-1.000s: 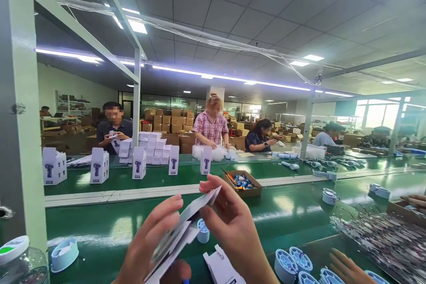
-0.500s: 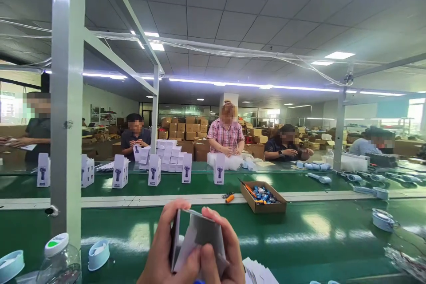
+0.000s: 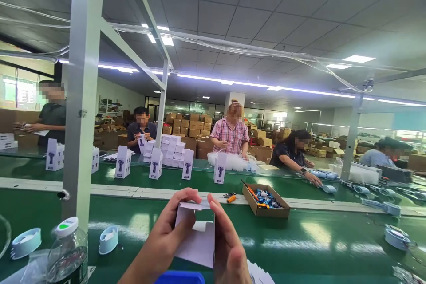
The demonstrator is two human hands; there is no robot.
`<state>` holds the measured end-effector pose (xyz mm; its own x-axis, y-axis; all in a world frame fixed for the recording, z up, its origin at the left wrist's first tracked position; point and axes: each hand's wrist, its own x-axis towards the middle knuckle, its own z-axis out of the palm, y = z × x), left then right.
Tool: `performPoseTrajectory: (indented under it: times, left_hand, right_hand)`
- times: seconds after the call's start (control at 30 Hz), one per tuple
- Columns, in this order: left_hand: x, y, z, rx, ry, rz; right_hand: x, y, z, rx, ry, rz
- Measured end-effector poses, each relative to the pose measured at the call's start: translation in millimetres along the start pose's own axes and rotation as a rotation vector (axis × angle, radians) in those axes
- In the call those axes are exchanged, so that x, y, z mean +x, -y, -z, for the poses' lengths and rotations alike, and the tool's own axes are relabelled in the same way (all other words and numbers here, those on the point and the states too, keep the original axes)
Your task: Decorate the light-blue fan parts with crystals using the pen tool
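Folded carton (image 3: 196, 242) between left hand (image 3: 166, 239) and right hand (image 3: 226, 248), above near belt (image 3: 316, 239). Left of hands: bottle (image 3: 68, 253), cap (image 3: 108, 239) beside it. Right, farther back: open box (image 3: 266, 204) on belt. Behind: upright boxes (image 3: 155, 164) in a row; 5 people beyond.

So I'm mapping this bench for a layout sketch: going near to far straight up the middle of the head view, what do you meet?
Blue tray edge → white carton held between left hand and right hand → orange-handled tool → upright printed box → person in plaid shirt.
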<state>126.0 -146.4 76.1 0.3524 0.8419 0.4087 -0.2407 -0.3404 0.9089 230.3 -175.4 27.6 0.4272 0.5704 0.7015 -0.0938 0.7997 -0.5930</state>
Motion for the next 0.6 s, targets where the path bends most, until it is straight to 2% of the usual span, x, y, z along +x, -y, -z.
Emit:
performPoseTrajectory:
  times: [0.1, 0.2, 0.27, 0.33, 0.43, 0.5, 0.6]
  left_hand:
    - [-0.4, 2.8, -1.4, 0.095, 0.048, -0.144]
    - [-4.8, 8.7, -2.8, 0.119, 0.243, -0.321]
    - [-6.8, 13.5, -0.8, 0.083, 0.305, -0.319]
    - [-6.9, 17.2, 2.9, 0.077, 0.297, -0.257]
    - [-5.1, 18.2, 5.2, 0.113, 0.282, -0.164]
    - [-3.4, 16.2, 2.4, 0.144, 0.256, -0.183]
    - [-1.2, 14.6, -3.1, 0.23, 0.228, -0.31]
  right_hand:
    - [-4.4, -9.2, 4.3, -0.137, -0.08, -0.036]
    - [-5.5, -16.0, 12.2, -0.17, -0.167, -0.039]
    - [-4.5, -14.4, 16.5, -0.128, -0.149, -0.036]
    - [-2.5, -9.0, 18.5, -0.12, -0.098, -0.014]
    - [1.7, -0.8, 17.2, -0.263, -0.014, 0.106]
    - [4.6, 2.1, 14.7, -0.379, 0.002, 0.17]
    - [7.2, 3.1, 11.3, -0.441, -0.041, 0.178]
